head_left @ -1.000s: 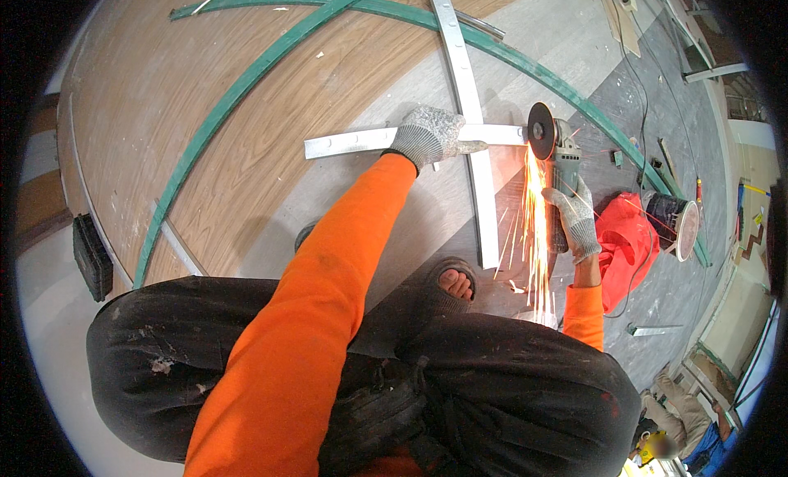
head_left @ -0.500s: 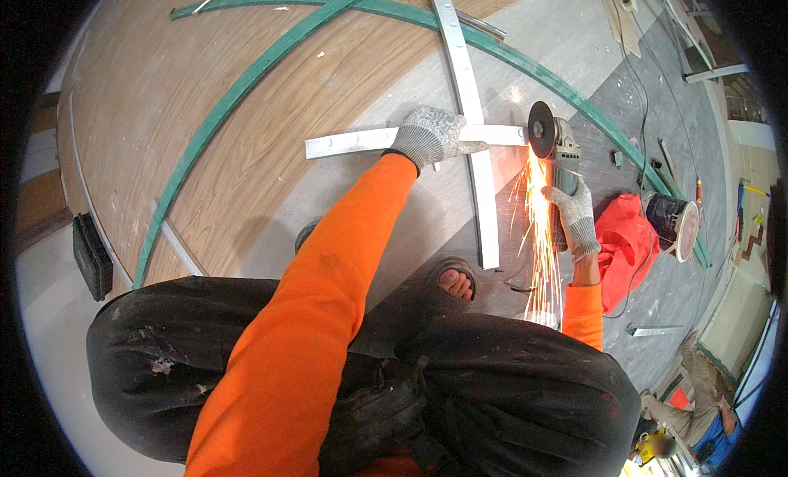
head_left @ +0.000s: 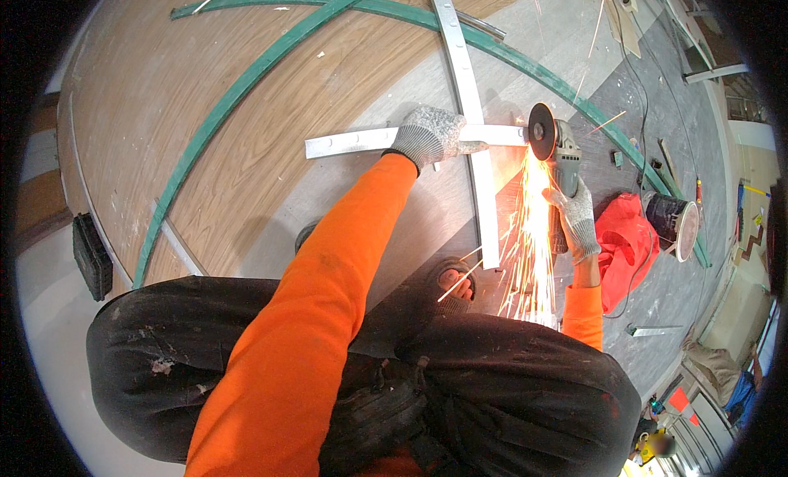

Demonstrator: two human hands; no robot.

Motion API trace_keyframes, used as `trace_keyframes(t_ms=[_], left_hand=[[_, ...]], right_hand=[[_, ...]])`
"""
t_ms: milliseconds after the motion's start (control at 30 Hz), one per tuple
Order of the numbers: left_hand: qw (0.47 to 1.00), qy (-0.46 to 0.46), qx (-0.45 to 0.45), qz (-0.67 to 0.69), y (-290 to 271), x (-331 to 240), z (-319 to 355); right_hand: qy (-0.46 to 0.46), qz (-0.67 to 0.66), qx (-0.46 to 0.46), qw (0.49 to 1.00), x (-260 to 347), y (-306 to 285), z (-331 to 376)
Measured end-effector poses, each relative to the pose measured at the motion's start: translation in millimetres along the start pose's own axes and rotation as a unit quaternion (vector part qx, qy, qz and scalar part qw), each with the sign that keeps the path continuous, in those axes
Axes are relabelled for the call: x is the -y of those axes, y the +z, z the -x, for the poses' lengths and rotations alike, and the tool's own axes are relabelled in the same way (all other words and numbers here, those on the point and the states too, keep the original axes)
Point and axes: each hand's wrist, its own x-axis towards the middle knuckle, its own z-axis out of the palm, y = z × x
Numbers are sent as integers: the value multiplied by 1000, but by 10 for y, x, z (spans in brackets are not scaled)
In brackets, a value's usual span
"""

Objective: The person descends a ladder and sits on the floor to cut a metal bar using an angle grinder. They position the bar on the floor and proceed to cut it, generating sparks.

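My left hand (head_left: 431,136), in a grey knit glove, presses down on a flat metal strip (head_left: 353,140) that lies crosswise over a longer metal strip (head_left: 464,75) on the floor. My right hand (head_left: 574,218), also gloved, grips the body of an angle grinder (head_left: 558,149). Its dark disc (head_left: 540,130) meets the right end of the crosswise strip. A shower of bright sparks (head_left: 529,239) flies back toward my knees and my sandalled foot (head_left: 451,282). Both sleeves are orange.
Curved green strips (head_left: 246,91) arc over the wood-pattern floor. A red cloth (head_left: 624,247) and a dark can (head_left: 669,218) lie to the right of the grinder. A black box (head_left: 90,255) sits at the far left. Loose metal pieces and cables lie at the upper right.
The spark shower has grown denser and longer toward my legs. The grinder disc stays at the strip's right end; both hands hold their places.
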Motion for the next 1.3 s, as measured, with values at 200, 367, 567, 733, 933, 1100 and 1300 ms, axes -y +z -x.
trace_keyframes(t_ms=[200, 367, 567, 733, 933, 1100, 1300], left_hand=[[1000, -16, 15, 2, 38, 36, -43], [1000, -3, 3, -12, -10, -5, 5], [1000, -6, 23, -1, -48, -25, -1], [1000, 13, 10, 18, -117, -78, 73], [999, 28, -22, 18, -28, -34, 58], [999, 26, -18, 25, -10, -20, 51], [999, 22, -31, 14, -29, -36, 97]], right_hand=[[44, 75, -8, 996, 126, 77, -34], [61, 8, -62, 996, -116, 55, 146], [58, -12, -44, 997, -91, -50, 133], [29, -51, -29, 998, -80, 67, 81], [48, -37, -18, 998, -64, 141, 60], [28, -9, -19, 999, 4, 152, 29], [4, 27, -19, 999, 87, 143, -76]])
